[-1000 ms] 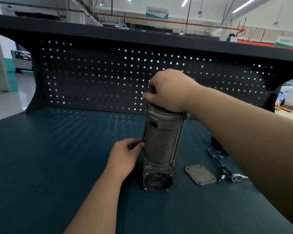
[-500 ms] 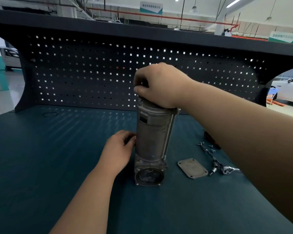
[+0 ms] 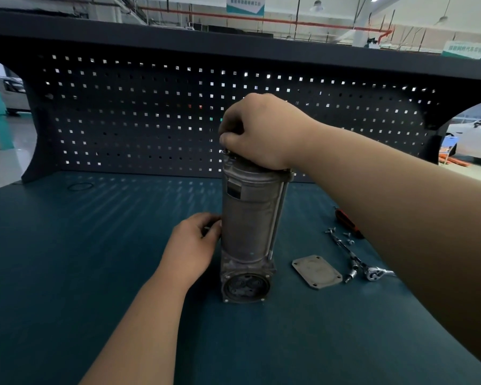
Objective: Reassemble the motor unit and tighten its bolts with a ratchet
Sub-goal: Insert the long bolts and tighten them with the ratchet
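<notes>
A grey cylindrical motor unit [image 3: 249, 220] stands upright on the teal bench, its square base with a round opening facing me. My right hand [image 3: 257, 132] sits on the motor's top end, fingers curled and pinching something small at the top left edge; what it pinches is hidden. My left hand [image 3: 193, 244] rests against the lower left side of the motor body, fingers curled toward it. A long through-bolt runs down the motor's right side. To the right lie a flat cover plate [image 3: 316, 270] and a ratchet [image 3: 372, 273] with an extension bar.
Loose bolts [image 3: 347, 237] and a red-handled tool [image 3: 346, 222] lie behind the ratchet, partly under my right forearm. A dark pegboard [image 3: 150, 120] closes off the back of the bench [image 3: 67, 259]. A rubber ring [image 3: 79, 186] lies at the back left.
My right hand's fingers have shifted on the motor's top edge and the camera view has moved slightly. The left hand stays against the motor's side.
</notes>
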### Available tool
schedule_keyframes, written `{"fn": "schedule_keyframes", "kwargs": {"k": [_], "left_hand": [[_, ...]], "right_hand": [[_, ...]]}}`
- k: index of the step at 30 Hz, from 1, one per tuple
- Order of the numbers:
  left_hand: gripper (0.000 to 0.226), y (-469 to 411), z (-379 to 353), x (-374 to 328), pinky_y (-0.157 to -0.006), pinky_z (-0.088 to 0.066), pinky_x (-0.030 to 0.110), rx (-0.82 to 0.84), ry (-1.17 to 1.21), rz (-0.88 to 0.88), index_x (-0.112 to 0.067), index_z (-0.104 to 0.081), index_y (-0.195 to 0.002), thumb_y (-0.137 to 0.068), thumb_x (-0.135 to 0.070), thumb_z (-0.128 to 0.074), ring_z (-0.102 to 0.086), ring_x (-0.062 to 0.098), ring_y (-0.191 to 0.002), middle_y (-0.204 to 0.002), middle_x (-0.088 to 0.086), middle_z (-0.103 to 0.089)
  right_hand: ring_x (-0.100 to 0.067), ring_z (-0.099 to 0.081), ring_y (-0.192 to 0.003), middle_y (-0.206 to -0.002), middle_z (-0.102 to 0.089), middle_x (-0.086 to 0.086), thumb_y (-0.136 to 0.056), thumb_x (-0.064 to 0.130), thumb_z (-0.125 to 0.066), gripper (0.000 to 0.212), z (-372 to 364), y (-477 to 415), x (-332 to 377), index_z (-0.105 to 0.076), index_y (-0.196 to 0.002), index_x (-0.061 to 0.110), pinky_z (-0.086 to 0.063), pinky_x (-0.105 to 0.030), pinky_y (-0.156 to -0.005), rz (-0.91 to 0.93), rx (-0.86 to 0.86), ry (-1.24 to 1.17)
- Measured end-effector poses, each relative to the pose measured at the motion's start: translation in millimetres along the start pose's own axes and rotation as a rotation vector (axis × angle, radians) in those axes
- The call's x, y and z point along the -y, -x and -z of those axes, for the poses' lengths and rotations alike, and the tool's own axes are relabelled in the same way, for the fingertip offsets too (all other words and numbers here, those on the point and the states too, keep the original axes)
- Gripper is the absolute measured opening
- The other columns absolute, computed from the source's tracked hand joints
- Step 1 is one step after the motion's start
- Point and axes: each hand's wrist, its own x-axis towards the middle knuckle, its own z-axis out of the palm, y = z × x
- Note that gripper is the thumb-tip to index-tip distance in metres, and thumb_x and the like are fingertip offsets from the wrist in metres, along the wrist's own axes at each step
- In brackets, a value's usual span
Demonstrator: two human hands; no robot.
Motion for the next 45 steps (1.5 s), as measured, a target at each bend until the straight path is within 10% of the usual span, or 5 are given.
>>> {"fn": "schedule_keyframes", "kwargs": {"k": [10,16,24,32,45], "left_hand": [[0.030,8.4,-4.8,-5.9,-0.064,-0.044,0.007,-0.063,0.107,0.021,-0.043,-0.065,-0.083,-0.093,-0.016,-0.058,-0.063,-0.008,-0.080,-0.085,-0.025,-0.069],[0.026,10.7,-6.7,-11.8,-0.060,-0.042,0.004,-0.088,0.097,0.021,-0.041,-0.062,-0.086,-0.096,-0.019,-0.053,-0.062,-0.008,-0.078,-0.084,-0.020,-0.068],[0.024,14.0,-9.9,-12.7,-0.062,-0.044,0.009,-0.072,0.116,0.071,-0.039,-0.065,-0.088,-0.098,-0.024,-0.049,-0.062,-0.006,-0.081,-0.088,-0.020,-0.068],[0.022,13.0,-11.7,-9.9,-0.062,-0.043,0.015,-0.071,0.110,0.140,-0.038,-0.066,-0.088,-0.098,-0.030,-0.049,-0.062,-0.008,-0.078,-0.084,-0.025,-0.068],[0.022,14.0,-12.6,-17.1,-0.057,-0.041,0.004,-0.134,0.127,0.101,-0.038,-0.064,-0.088,-0.098,-0.028,-0.047,-0.063,-0.005,-0.080,-0.083,-0.026,-0.067]], "right_hand": [[-0.016,-0.050,-0.067,-0.073,-0.047,0.007,-0.091,0.056,-0.053,0.039,-3.8,-5.5,0.3,-0.047,-0.071,0.023,-0.030,-0.026,-0.049,-0.046,0.006,0.138],[-0.014,-0.055,-0.092,-0.095,-0.055,0.012,-0.091,0.031,-0.051,0.018,-0.2,0.7,-2.4,-0.063,-0.103,0.028,-0.048,-0.031,-0.081,0.055,0.077,-0.011],[-0.013,-0.050,-0.061,-0.065,-0.052,0.005,-0.086,0.055,-0.062,0.043,-2.9,-7.7,-3.6,-0.049,-0.061,0.022,-0.034,-0.025,-0.050,-0.076,0.040,0.015],[-0.013,-0.060,-0.094,-0.103,-0.068,0.007,-0.091,0.038,-0.057,0.022,-0.8,1.3,-6.2,-0.070,-0.103,0.024,-0.049,-0.027,-0.079,0.000,0.069,-0.083],[-0.017,-0.055,-0.086,-0.089,-0.060,0.007,-0.093,0.042,-0.055,0.019,-2.1,2.3,-6.8,-0.060,-0.084,0.026,-0.044,-0.031,-0.070,-0.011,-0.003,0.011]]}}
